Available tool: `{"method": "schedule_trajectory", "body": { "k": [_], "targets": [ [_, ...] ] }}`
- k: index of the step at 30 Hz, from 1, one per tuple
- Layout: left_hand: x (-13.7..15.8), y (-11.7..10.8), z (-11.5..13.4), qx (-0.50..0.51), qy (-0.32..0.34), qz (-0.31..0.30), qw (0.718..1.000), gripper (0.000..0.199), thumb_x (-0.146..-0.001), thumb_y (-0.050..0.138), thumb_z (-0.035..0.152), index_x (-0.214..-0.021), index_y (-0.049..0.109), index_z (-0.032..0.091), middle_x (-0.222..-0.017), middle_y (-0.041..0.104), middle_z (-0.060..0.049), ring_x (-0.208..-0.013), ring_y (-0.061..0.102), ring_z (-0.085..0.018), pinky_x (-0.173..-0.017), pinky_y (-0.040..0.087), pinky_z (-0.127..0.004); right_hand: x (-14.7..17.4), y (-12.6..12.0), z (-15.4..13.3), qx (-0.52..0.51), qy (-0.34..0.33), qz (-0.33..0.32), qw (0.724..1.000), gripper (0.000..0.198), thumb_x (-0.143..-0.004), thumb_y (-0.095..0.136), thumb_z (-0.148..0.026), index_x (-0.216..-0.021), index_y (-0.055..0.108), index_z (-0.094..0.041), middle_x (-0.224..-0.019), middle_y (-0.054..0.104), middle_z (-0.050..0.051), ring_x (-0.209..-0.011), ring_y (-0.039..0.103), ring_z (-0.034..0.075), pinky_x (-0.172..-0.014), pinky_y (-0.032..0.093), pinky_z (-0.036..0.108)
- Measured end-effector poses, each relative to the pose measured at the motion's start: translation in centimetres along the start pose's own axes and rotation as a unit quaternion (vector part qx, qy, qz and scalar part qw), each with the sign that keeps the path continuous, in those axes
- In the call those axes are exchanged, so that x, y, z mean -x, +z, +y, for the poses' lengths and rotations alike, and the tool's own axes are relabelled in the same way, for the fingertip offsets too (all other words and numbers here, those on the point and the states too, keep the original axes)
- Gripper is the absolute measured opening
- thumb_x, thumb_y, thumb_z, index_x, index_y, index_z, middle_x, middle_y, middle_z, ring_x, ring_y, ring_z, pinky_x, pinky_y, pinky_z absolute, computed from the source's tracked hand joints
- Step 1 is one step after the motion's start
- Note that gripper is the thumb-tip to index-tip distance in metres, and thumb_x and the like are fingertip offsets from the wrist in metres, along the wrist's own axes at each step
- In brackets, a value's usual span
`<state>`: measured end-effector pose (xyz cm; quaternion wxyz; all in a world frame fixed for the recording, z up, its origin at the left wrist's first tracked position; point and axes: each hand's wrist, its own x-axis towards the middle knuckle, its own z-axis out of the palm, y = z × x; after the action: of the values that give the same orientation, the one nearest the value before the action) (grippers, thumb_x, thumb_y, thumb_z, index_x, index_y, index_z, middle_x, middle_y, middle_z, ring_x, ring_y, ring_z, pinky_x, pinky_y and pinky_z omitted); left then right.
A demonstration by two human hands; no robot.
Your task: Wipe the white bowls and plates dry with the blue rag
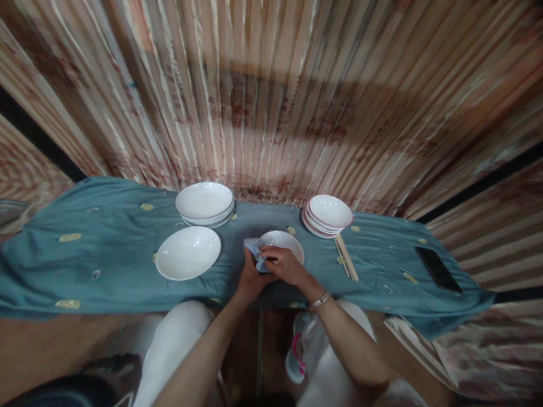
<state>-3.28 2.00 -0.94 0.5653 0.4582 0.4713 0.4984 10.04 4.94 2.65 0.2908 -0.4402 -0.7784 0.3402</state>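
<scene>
My left hand (250,281) and my right hand (287,264) meet at the near edge of a small white bowl (283,240) on a teal cloth (106,249). Both hands grip a crumpled pale blue rag (256,249) pressed against the bowl's left rim. A bracelet sits on my right wrist.
A single white plate (188,252) lies to the left. A stack of white plates (205,202) stands behind it. A stack of small bowls (327,215) stands at the right, with chopsticks (347,258) beside it. A black phone (438,269) lies far right. Striped curtains hang behind.
</scene>
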Motion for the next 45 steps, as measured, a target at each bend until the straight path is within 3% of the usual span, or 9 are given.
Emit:
{"method": "schedule_trajectory", "body": {
  "k": [3,7,12,16,20,28,36,41,45],
  "targets": [
    [-0.1,0.0,-0.5,0.005,0.011,0.009,1.0,0.138,-0.044,0.09,0.028,-0.152,0.005,0.017,-0.143,0.047,-0.02,-0.126,0.052,-0.031,-0.108,0.039,-0.044,0.8,-0.7,0.1,-0.046,0.024,-0.037,0.998,0.027,-0.074,0.055,-0.007,-0.09,0.074,-0.018,-0.096,0.073,0.002,-0.087,0.066,0.016,-0.079,0.049,0.025],
    [-0.3,-0.1,-1.0,-0.005,0.025,0.011,1.0,0.147,-0.043,0.091,0.028,-0.153,-0.007,0.021,-0.15,0.04,-0.02,-0.135,0.044,-0.032,-0.112,0.033,-0.047,1.3,-2.0,0.4,-0.05,0.04,-0.087,0.994,0.019,-0.075,0.052,-0.01,-0.076,0.071,-0.016,-0.065,0.061,-0.005,-0.061,0.054,0.01,-0.058,0.038,0.019],
    [-0.4,-0.2,-0.9,0.002,0.04,-0.023,0.999,0.146,-0.048,0.089,0.032,-0.153,-0.012,0.021,-0.15,0.041,-0.018,-0.14,0.038,-0.031,-0.115,0.028,-0.048,1.6,-3.6,0.5,0.092,0.062,-0.118,0.987,0.023,-0.079,0.051,-0.014,-0.059,0.064,-0.018,-0.051,0.053,-0.005,-0.052,0.048,0.01,-0.053,0.031,0.02],
    [-0.5,-0.2,-0.8,-0.012,0.039,-0.023,0.999,0.143,-0.048,0.089,0.03,-0.154,-0.008,0.022,-0.149,0.043,-0.017,-0.14,0.038,-0.031,-0.115,0.026,-0.049,1.7,-3.7,0.5,0.284,0.105,-0.089,0.949,0.023,-0.082,0.054,-0.018,-0.065,0.069,-0.017,-0.07,0.069,0.007,-0.073,0.064,0.02,-0.07,0.044,0.028],
    [-0.6,-0.2,-1.0,-0.022,0.034,-0.019,0.999,0.139,-0.049,0.088,0.029,-0.155,-0.002,0.022,-0.15,0.042,-0.017,-0.14,0.037,-0.031,-0.116,0.024,-0.049,1.3,-2.6,1.5,0.344,0.111,-0.042,0.932,0.022,-0.083,0.05,-0.009,-0.09,0.071,-0.013,-0.1,0.071,0.015,-0.099,0.064,0.025,-0.091,0.047,0.037],
    [-0.7,-0.5,-1.2,-0.047,0.015,-0.01,0.999,0.134,-0.048,0.089,0.027,-0.155,0.01,0.021,-0.154,0.036,-0.017,-0.142,0.034,-0.032,-0.117,0.024,-0.047,-0.9,-0.7,3.8,0.161,0.006,0.009,0.987,0.033,-0.082,0.053,-0.011,-0.113,0.064,-0.014,-0.126,0.061,0.013,-0.117,0.057,0.022,-0.105,0.042,0.038],
    [-0.6,-0.3,-0.8,-0.036,0.019,-0.001,0.999,0.134,-0.046,0.089,0.021,-0.155,0.011,0.02,-0.155,0.035,-0.016,-0.141,0.035,-0.033,-0.116,0.03,-0.044,-0.5,-1.0,2.6,-0.08,0.008,-0.057,0.995,0.028,-0.078,0.057,-0.014,-0.103,0.07,-0.014,-0.097,0.071,0.004,-0.09,0.066,0.018,-0.084,0.051,0.03],
    [-0.5,-0.2,-0.7,-0.025,0.014,-0.013,0.999,0.129,-0.05,0.088,0.023,-0.154,0.011,0.023,-0.149,0.044,-0.014,-0.135,0.045,-0.031,-0.114,0.033,-0.047,-0.7,0.1,1.8,-0.035,0.0,0.016,0.999,0.036,-0.079,0.058,-0.013,-0.114,0.066,-0.018,-0.118,0.066,0.008,-0.107,0.063,0.02,-0.092,0.05,0.032],
    [-0.5,-0.3,-1.1,-0.049,0.017,0.005,0.999,0.128,-0.05,0.089,0.025,-0.154,0.014,0.023,-0.153,0.039,-0.015,-0.141,0.037,-0.032,-0.116,0.029,-0.047,-1.9,0.5,1.4,0.096,-0.024,0.063,0.993,0.04,-0.083,0.054,-0.009,-0.121,0.063,-0.015,-0.133,0.057,0.012,-0.121,0.055,0.021,-0.107,0.042,0.036]
  ]
}}
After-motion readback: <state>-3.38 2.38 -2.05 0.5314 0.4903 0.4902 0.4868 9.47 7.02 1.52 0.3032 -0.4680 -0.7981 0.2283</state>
